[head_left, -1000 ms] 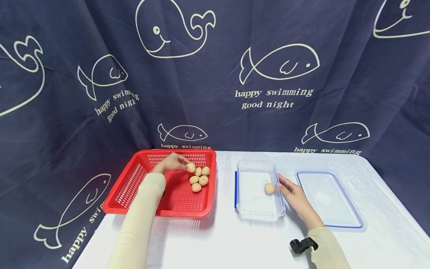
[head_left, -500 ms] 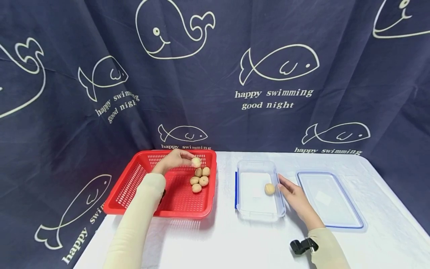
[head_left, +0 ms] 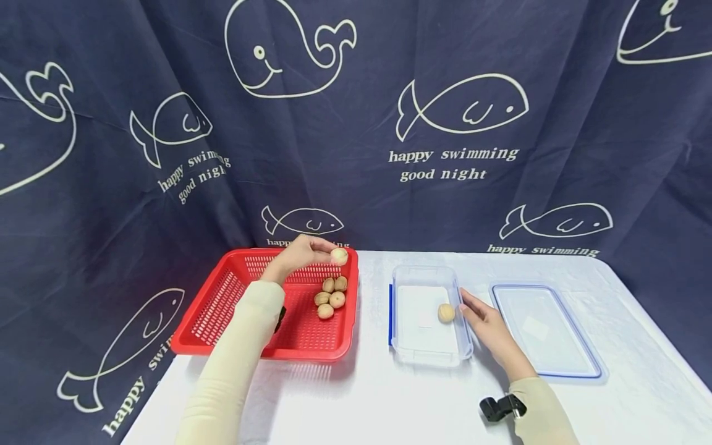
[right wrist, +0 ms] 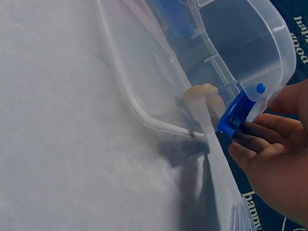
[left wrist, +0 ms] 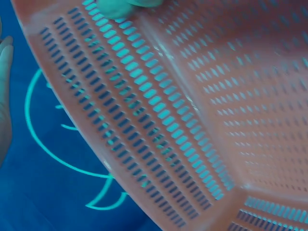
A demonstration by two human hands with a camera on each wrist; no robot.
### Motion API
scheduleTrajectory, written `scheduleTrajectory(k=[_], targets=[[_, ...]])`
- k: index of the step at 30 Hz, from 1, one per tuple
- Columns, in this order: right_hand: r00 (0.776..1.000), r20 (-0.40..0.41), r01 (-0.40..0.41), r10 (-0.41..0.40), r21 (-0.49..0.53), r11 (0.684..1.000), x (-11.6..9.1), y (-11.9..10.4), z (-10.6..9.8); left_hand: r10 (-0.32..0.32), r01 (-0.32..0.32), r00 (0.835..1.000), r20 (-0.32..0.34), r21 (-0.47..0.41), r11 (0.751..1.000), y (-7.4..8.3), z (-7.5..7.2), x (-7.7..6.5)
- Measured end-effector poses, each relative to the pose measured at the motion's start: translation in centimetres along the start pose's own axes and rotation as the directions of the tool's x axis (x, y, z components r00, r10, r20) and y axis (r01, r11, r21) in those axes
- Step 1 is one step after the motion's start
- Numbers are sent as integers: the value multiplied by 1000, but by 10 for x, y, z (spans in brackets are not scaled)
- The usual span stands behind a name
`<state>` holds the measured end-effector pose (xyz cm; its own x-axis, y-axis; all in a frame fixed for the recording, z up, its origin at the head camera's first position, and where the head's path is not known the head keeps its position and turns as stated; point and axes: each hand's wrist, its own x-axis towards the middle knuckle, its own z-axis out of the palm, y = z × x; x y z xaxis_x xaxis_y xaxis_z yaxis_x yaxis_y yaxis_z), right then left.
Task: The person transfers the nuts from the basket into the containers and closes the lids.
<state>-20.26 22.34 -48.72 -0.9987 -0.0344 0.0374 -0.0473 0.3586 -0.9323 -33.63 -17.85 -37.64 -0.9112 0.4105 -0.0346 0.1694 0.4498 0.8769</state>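
My left hand [head_left: 305,253] pinches a walnut [head_left: 339,256] at its fingertips, over the far right corner of a red plastic basket [head_left: 355,309]. Several more walnuts [head_left: 329,298] lie clustered on the basket's floor toward its right side. In the left wrist view, only part of the left hand [left wrist: 5,96] shows, beyond the slotted basket wall [left wrist: 130,96]. My right hand [head_left: 489,327] holds the right side of a clear lidless food container [head_left: 428,353], fingers at its blue latch [right wrist: 236,113]. One walnut [head_left: 446,313] sits inside, against that side.
A clear lid with a blue seal [head_left: 547,330] lies to the right of the container. Behind the white-covered table [head_left: 356,408] hangs a dark blue curtain [head_left: 367,185] with fish and whale drawings. The basket stands at the left, a gap away from the container.
My left hand has lifted the walnut up from beside the others and carried it right, toward the basket's far right rim. The right hand and the container have stayed put.
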Motion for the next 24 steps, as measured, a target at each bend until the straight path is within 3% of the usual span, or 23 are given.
scheduleTrajectory(k=[9, 19, 24], targets=[[1000, -6, 6, -6, -11, 1000, 2, 4, 1, 70, -70, 997, -15, -6, 998, 29, 15, 12], [1000, 5, 3, -3, -16, 1000, 1, 1, 1, 105, -107, 994, -30, -72, 992, 58, 35, 24], [1000, 9, -2, 2, -12, 1000, 1, 2, 1, 137, -140, 990, -29, -146, 979, 71, 49, 31]])
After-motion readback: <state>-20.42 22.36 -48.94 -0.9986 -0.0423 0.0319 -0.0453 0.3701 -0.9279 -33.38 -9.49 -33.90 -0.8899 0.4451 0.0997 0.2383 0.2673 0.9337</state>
